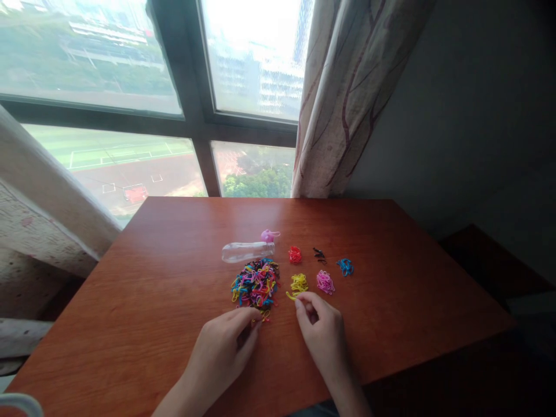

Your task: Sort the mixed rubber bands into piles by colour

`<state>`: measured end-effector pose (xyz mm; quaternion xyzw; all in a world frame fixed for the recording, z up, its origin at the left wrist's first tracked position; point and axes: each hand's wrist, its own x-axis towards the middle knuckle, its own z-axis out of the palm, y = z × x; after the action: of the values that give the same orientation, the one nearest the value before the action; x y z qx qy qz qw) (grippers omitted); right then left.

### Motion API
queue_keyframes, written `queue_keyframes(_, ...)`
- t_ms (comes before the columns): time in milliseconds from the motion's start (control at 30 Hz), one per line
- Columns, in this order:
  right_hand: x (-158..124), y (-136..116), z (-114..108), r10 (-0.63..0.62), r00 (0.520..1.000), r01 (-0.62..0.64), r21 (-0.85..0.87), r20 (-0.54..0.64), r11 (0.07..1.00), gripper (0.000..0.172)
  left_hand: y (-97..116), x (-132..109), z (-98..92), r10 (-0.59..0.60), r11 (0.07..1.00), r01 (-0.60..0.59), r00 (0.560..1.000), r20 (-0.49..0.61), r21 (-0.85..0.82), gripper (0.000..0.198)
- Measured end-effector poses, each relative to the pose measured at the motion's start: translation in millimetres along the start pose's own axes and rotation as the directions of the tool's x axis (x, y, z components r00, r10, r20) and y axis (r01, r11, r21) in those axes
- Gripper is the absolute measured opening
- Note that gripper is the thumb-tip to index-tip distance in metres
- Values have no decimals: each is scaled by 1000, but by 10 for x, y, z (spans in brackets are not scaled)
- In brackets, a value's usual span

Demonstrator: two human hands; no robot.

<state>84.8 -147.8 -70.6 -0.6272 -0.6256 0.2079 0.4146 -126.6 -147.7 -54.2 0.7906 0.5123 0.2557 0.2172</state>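
On brown tabletop (412, 307): right hand (321, 324), pinching one yellow band (290, 295) beside yellow pile (299, 282); left hand (228, 341), at near edge of mixed pile (256, 284), grip unclear; beyond, pink pile (325, 282), red pile (295, 255), blue pile (346, 267), black pile (318, 253), clear bottle (247, 251).

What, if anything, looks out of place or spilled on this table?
Two small things. The bottle lies on its side, with the pink cap off near its neck; a bottle normally stands upright. A few bands stray from the near edge of the mixed pile, so it looks untidy.
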Motion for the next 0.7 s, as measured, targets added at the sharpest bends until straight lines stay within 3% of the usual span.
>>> queue_keyframes(267,159,168,-91,26,997,-31,-79,-75,996,23,3,-1,6,-14,1000,14,1000,21,-15,17)
queue_keyframes(467,111,142,-71,4,998,-9,-73,-64,997,22,-44,-15,-21,-18,999,17,999,-46,-35,16)
queue_keyframes(700,11,41,5,-90,995,93,-66,50,994,20,-110,-33,-23,-49,999,49,994,-101,-5,15)
